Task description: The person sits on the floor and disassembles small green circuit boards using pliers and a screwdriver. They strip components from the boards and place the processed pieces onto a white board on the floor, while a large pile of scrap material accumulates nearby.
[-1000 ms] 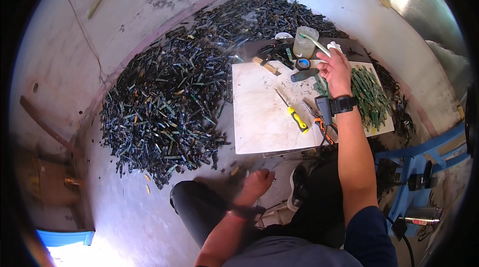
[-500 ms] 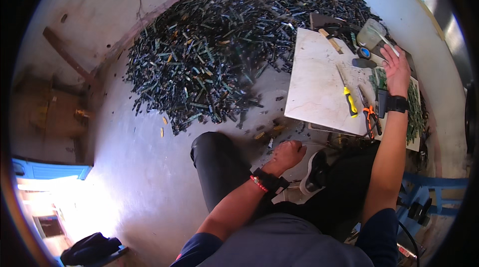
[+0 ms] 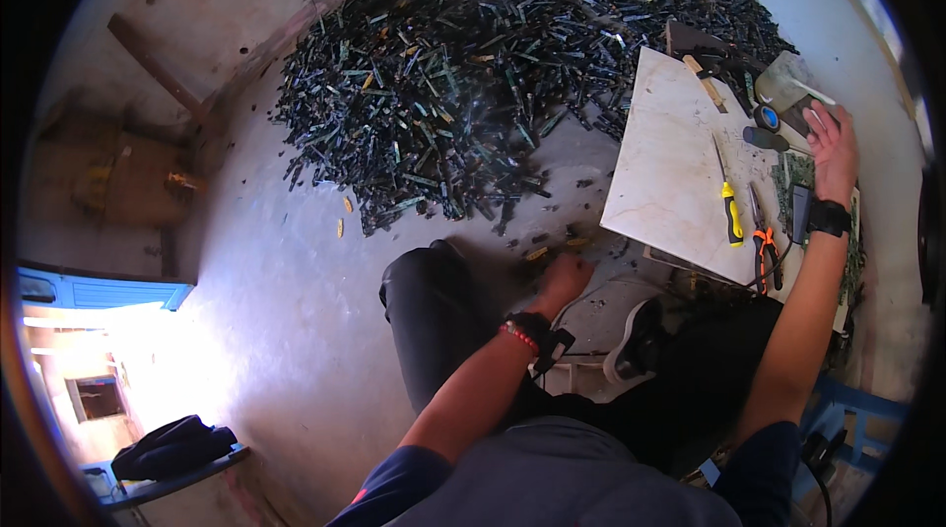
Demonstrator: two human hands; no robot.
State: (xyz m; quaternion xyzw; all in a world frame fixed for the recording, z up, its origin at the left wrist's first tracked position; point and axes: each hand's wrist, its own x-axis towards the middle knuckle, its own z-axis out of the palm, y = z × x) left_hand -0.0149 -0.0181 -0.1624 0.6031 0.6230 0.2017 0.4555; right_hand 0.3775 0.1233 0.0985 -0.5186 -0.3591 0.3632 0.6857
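My right hand [image 3: 834, 155] reaches over the far right of a white board [image 3: 665, 148], fingers apart and a little bent, with no held thing visible. Its fingertips are near a dark flat block [image 3: 800, 115] and a cloudy jar [image 3: 784, 80] with a white stick. My left hand [image 3: 566, 281] is closed and low over the floor by small yellow pieces [image 3: 537, 254]; whatever it may hold is hidden. On the board lie a yellow-and-black screwdriver [image 3: 730, 214], orange-handled pliers [image 3: 766, 253], a dark-handled tool [image 3: 765, 139] and a blue-centred tape roll [image 3: 767, 117].
A large heap of dark, narrow strips [image 3: 443, 94] covers the floor ahead. Green strips [image 3: 853, 256] lie along the board's right side. A wooden-handled tool [image 3: 704, 82] rests at its far edge. Blue chair parts [image 3: 855, 414] stand at right, a bench with dark cloth [image 3: 175, 448] at lower left.
The view has shifted, so the heap and board appear displaced. My right hand's fingers have bent more near the jar and dark block. My left hand has dipped slightly toward the floor, still closed.
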